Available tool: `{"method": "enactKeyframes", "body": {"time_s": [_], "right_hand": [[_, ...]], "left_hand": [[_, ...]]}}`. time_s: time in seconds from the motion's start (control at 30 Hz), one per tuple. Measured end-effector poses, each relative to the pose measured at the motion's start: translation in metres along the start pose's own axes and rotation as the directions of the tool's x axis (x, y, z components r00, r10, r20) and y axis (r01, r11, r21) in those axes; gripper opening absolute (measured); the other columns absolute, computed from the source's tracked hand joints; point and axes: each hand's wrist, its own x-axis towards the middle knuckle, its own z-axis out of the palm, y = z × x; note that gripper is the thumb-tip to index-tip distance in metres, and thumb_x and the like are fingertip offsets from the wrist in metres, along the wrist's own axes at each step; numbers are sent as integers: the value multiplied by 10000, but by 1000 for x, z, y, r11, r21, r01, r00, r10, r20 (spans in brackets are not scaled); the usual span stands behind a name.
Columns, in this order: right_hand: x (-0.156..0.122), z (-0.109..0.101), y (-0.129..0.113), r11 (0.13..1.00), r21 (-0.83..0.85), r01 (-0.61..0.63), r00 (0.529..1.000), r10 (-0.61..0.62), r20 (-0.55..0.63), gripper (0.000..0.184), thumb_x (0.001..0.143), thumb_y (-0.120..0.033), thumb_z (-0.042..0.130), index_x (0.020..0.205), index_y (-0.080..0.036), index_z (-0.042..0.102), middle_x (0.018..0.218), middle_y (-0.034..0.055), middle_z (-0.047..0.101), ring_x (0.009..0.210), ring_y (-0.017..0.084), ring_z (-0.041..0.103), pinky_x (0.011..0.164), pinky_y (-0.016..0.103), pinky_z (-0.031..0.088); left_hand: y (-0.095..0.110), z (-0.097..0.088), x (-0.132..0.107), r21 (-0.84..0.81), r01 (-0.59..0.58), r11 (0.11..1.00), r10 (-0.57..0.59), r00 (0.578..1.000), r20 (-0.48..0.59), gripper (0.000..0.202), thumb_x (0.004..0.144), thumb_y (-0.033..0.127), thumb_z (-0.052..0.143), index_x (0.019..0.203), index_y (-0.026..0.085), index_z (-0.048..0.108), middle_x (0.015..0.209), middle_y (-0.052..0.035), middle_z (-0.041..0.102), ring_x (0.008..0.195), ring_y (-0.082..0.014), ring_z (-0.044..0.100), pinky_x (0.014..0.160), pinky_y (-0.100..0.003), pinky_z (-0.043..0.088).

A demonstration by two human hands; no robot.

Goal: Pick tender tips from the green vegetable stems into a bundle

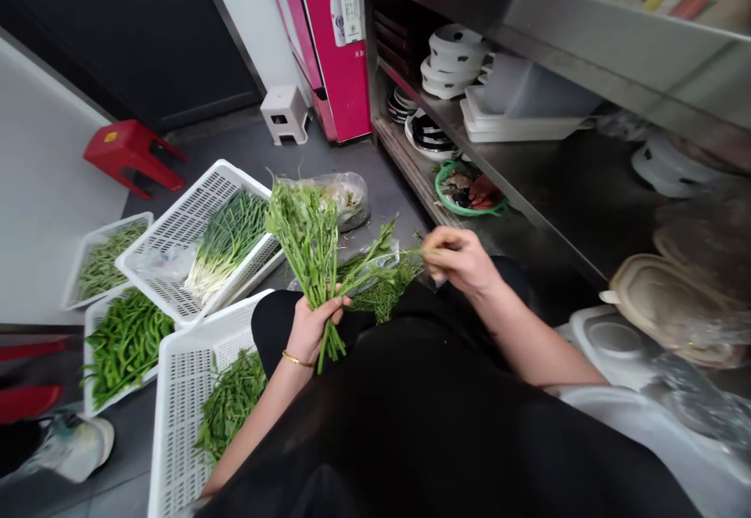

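My left hand is wrapped round the stems of a bunch of leafy greens, whose leaves point away from me. One sprig leans out of the bunch to the right. At the tip of that sprig, my right hand is closed in a pinch on a thin green end. Below the sprig lies a heap of greens on clear plastic between my knees. More picked greens fill part of the white basket beside my left forearm.
White baskets hold scallions, green peppers and green beans on the left. A plastic bag lies ahead. Steel shelving with dishes and a green colander borders the right. Stools and another person's shoe are at left.
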Motion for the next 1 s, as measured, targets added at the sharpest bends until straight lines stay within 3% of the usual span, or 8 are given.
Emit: {"method": "enactKeyframes", "body": {"time_s": [0.07, 0.17, 0.3, 0.43, 0.57, 0.67, 0.8, 1.0], "right_hand": [[-13, -20, -2, 999, -27, -40, 978, 45, 203, 512, 532, -687, 630, 511, -191, 503, 408, -21, 448, 339, 84, 422, 388, 248, 383], [-20, -29, 13, 941, -335, -44, 838, 217, 500, 529, 493, -698, 644, 527, -177, 562, 513, 35, 546, 460, 122, 539, 485, 256, 440], [1, 7, 51, 709, -704, 35, 843, 357, 401, 514, 587, -539, 691, 908, -139, 650, 817, 83, 632, 709, 168, 609, 630, 255, 460], [31, 61, 69, 933, -340, -121, 821, 286, 493, 530, 755, -516, 553, 1120, -132, 552, 781, 31, 631, 693, 135, 587, 626, 235, 449], [48, 91, 57, 986, -34, -166, 905, 166, 392, 425, 794, -512, 496, 893, -117, 616, 649, 18, 606, 618, 124, 562, 630, 243, 447], [52, 97, 50, 994, -20, -109, 936, 109, 334, 351, 722, -474, 597, 811, -135, 622, 712, 13, 623, 722, 135, 571, 715, 246, 442], [55, 95, 59, 995, 24, -96, 936, 82, 341, 367, 688, -481, 615, 819, -138, 616, 796, 24, 632, 752, 131, 566, 737, 245, 434], [41, 63, 29, 800, -584, 137, 891, 158, 425, 378, 734, -505, 574, 632, -142, 614, 571, 12, 574, 553, 108, 484, 566, 227, 346]], "left_hand": [[-1, -4, 5, -77, 24, 997, -24, 1000, 9, 275, 644, 172, 710, 878, 87, 594, 675, -56, 645, 413, -53, 432, 406, -197, 319], [-1, -11, 11, -174, 61, 983, -55, 998, 37, 249, 651, 147, 692, 869, 89, 585, 670, -48, 635, 412, -42, 416, 413, -191, 330], [-1, -10, 14, -249, 82, 965, -60, 993, 98, 222, 672, 152, 672, 872, 101, 591, 659, -28, 622, 401, -29, 391, 410, -181, 332], [-2, 5, 10, -187, 42, 982, -24, 995, 99, 232, 660, 180, 698, 862, 108, 611, 663, -27, 628, 434, -53, 454, 438, -198, 382], [4, 10, 3, -25, 58, 998, -53, 982, 179, 269, 632, 221, 729, 852, 95, 639, 682, -72, 652, 555, -145, 581, 502, -250, 454], [8, 5, -2, -80, 129, 988, -97, 942, 323, 336, 619, 275, 729, 895, 105, 638, 713, -95, 656, 621, -203, 606, 535, -306, 472], [2, 0, -1, -240, 169, 956, -57, 909, 412, 295, 617, 271, 715, 842, 104, 621, 646, -49, 592, 448, -88, 459, 447, -250, 375], [-3, 0, 9, -285, 110, 952, -10, 943, 332, 227, 658, 198, 691, 837, 122, 575, 647, 9, 515, 416, -24, 338, 436, -215, 297]]}}
